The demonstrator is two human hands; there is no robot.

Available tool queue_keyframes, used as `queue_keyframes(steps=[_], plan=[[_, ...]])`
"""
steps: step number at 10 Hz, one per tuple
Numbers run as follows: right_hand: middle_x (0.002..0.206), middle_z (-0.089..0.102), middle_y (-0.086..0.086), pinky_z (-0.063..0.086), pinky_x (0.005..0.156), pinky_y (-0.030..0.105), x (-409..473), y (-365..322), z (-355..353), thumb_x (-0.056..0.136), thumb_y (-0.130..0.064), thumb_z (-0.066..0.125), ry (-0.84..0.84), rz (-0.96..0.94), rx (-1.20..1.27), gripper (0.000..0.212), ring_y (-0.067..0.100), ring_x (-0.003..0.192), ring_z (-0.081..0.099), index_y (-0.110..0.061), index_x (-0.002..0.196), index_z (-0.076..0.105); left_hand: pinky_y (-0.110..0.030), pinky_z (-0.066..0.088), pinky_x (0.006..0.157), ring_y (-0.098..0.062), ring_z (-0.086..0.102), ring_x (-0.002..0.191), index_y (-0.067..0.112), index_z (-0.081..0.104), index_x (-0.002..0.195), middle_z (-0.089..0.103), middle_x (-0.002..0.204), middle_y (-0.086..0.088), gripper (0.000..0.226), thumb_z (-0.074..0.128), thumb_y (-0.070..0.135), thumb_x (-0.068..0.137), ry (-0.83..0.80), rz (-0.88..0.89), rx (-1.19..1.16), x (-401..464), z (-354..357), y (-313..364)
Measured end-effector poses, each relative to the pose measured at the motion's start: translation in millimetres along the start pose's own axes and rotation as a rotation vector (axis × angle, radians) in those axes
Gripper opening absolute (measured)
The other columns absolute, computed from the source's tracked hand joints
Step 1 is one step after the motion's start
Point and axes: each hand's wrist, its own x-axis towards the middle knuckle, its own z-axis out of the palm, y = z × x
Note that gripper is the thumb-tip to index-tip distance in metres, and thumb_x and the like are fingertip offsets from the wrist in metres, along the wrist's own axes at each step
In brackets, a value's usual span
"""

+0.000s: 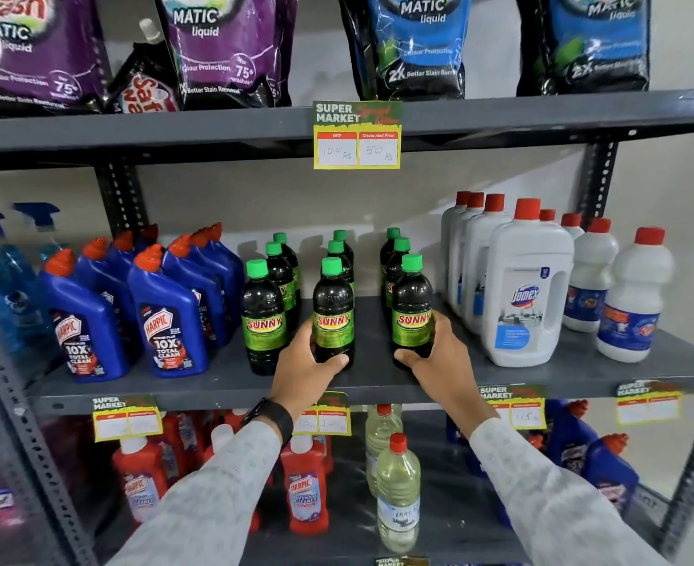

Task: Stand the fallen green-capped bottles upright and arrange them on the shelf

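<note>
Several dark green-capped "Sunny" bottles stand upright in three rows on the grey middle shelf (378,381). My left hand (304,365) is wrapped around the base of the front middle bottle (333,312). The base of the front right bottle (412,308) is gripped by my right hand (435,353). Untouched, the front left bottle (263,316) stands beside my left hand. Behind each front bottle two more stand in line. None of the visible green-capped bottles is lying down.
Blue Harpic bottles (165,316) crowd the shelf to the left, white red-capped jugs (529,283) to the right. Detergent pouches (223,47) fill the shelf above, with a price tag (357,134) on its edge. Red bottles (304,488) and clear bottles (398,492) sit below.
</note>
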Motion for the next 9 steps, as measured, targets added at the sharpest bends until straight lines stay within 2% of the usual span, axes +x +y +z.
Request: queue_keyframes(steps=[1,2,3,4,5,6,7,8,9], plan=[[0.131,0.064,-0.002,0.044,0.101,0.034,-1.4,-1.4,1.6,0.084,-0.023,0.085,0.017,0.0,0.005,0.081,0.02,0.125,0.057,-0.021,0.151,0.04,-0.038,0.045,0.111,-0.002,0.057,0.124,0.037,0.041,0.147,0.062,0.128,0.021,0.084,0.081,0.033,0.073,-0.014,0.0,0.0,1.9,-0.9,-2.3],[0.133,0.065,-0.001,0.044,0.101,0.035,-1.4,-2.0,3.0,0.085,-0.022,0.083,0.033,-0.015,-0.006,0.079,0.022,0.124,0.058,-0.021,0.152,0.04,-0.038,0.045,0.112,-0.003,0.057,0.125,0.035,0.04,0.149,0.062,0.131,0.017,0.087,0.083,0.031,0.074,-0.024,0.004,-0.003,3.7,0.6,-3.3],[0.128,0.066,-0.004,0.043,0.096,0.03,-2.9,-2.4,2.7,0.086,-0.02,0.082,0.027,-0.017,-0.006,0.078,0.014,0.113,0.057,-0.022,0.152,0.04,-0.036,0.045,0.112,-0.002,0.057,0.125,0.033,0.04,0.15,0.062,0.131,0.016,0.087,0.084,0.025,0.076,-0.02,0.006,-0.019,3.3,2.1,-4.5],[0.123,0.064,-0.007,0.043,0.096,0.029,-4.2,-1.4,3.3,0.087,-0.019,0.081,0.017,-0.02,0.004,0.077,0.016,0.115,0.058,-0.023,0.152,0.039,-0.035,0.046,0.111,-0.001,0.058,0.123,0.033,0.039,0.151,0.062,0.127,0.02,0.087,0.084,0.021,0.077,-0.013,0.008,-0.021,3.3,2.5,-5.5],[0.129,0.065,-0.005,0.041,0.096,0.027,-4.7,-3.3,2.9,0.088,-0.019,0.08,0.015,-0.014,-0.002,0.077,0.01,0.11,0.053,-0.022,0.153,0.039,-0.034,0.047,0.11,0.0,0.058,0.122,0.033,0.039,0.151,0.06,0.122,0.026,0.087,0.084,0.021,0.077,-0.017,0.004,-0.013,2.8,3.2,-4.7],[0.129,0.064,-0.005,0.041,0.097,0.028,-4.7,-3.0,4.0,0.088,-0.019,0.081,0.025,-0.005,-0.012,0.077,0.008,0.109,0.051,-0.023,0.152,0.039,-0.036,0.048,0.109,-0.002,0.059,0.121,0.033,0.038,0.151,0.062,0.123,0.024,0.087,0.083,0.026,0.077,-0.009,0.014,0.016,2.4,3.3,-6.8],[0.13,0.065,-0.005,0.043,0.101,0.032,-6.2,-4.8,2.1,0.086,-0.023,0.082,0.034,-0.004,-0.024,0.079,0.017,0.121,0.058,-0.023,0.152,0.039,-0.038,0.049,0.108,-0.002,0.06,0.12,0.036,0.037,0.151,0.064,0.128,0.018,0.089,0.081,0.036,0.074,0.003,0.007,0.053,0.0,1.8,-2.7],[0.137,0.062,-0.004,0.044,0.106,0.037,-6.9,-3.9,3.4,0.083,-0.031,0.085,0.012,0.006,-0.031,0.089,0.022,0.131,0.056,-0.023,0.155,0.034,-0.037,0.048,0.108,-0.006,0.059,0.122,0.038,0.029,0.154,0.062,0.128,0.019,0.092,0.079,0.04,0.077,-0.003,0.012,0.108,-6.2,0.4,3.1],[0.159,0.045,0.001,0.039,0.116,0.047,-7.4,-13.8,-12.0,0.078,-0.052,0.084,0.019,-0.01,-0.064,0.114,0.025,0.146,0.043,-0.021,0.164,0.015,-0.036,0.05,0.103,-0.013,0.06,0.118,0.028,0.015,0.161,0.063,0.133,0.009,0.095,0.071,0.046,0.086,0.129,0.111,0.254,-17.5,-5.1,23.6]])
